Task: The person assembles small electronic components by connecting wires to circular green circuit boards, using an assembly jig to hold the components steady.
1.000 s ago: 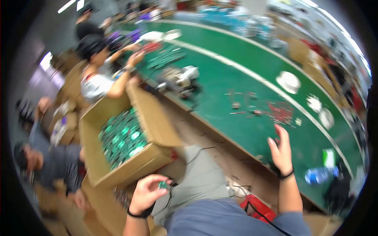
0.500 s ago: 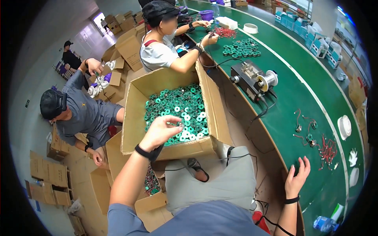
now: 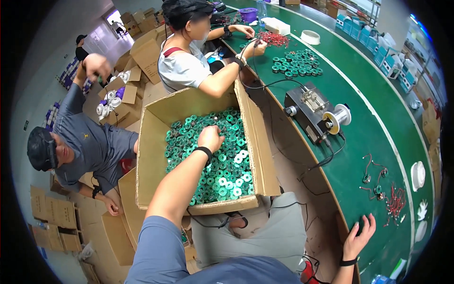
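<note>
— Down in the box (image 3: 156, 142), what is the left hand (image 3: 210, 138) doing?
— It rests on the heap of green coils (image 3: 222, 165), fingers curled into them. The grip looks closed, but whether it has a coil I cannot tell; the knuckles hide it. A black band sits on that wrist.

— And the right hand (image 3: 358, 239)?
— Its grip is open and empty, fingers spread, flat on the worktop (image 3: 373, 137) at its near edge.

— Where are the coils exactly?
— They fill the box, which is open-topped and stands beside the worktop, to the person's left, just past the grey-clad knees.

— What lies near the right hand?
— Small parts with red wires (image 3: 392, 201) a little beyond it, and white caps (image 3: 418, 175) further right.

— Farther out?
— A winder (image 3: 312, 111) with a wire spool (image 3: 336, 118) stands on the worktop next to the box. Beyond it lies a cluster of loose green coils (image 3: 297, 62), then a red pile (image 3: 272, 38), a tape roll (image 3: 309, 37) and a purple cup (image 3: 249, 14).

— Anyone else?
— A seated person (image 3: 187, 61) in a grey top works at the far end, hands at the red pile. Another person (image 3: 85, 142) in a dark shirt crouches left of the box, one arm raised, among smaller cartons (image 3: 118, 102).
</note>
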A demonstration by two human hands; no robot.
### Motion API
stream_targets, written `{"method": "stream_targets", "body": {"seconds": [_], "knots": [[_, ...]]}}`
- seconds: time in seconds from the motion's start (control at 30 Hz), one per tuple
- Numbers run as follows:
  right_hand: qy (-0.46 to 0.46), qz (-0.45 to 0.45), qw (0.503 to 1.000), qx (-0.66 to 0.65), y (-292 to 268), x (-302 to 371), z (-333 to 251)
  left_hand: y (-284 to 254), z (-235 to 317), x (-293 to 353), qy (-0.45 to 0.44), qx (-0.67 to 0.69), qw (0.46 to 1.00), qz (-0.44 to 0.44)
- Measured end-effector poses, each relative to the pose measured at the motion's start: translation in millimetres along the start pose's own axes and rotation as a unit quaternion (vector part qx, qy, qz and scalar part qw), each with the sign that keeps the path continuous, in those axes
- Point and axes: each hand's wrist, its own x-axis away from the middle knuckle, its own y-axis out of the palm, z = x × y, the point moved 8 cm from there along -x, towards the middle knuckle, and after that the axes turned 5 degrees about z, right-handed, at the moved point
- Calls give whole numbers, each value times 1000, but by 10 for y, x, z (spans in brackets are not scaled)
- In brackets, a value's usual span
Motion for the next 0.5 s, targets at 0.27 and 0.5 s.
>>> {"method": "stream_targets", "body": {"seconds": [0.27, 0.5], "knots": [[8, -14, 1000, 2, 34, 12, -22, 406, -88, -233, 23, -106, 994, -23], [39, 2, 999, 4, -100, -11, 13, 484, 138, -322, 44, -131, 990, -2]]}}
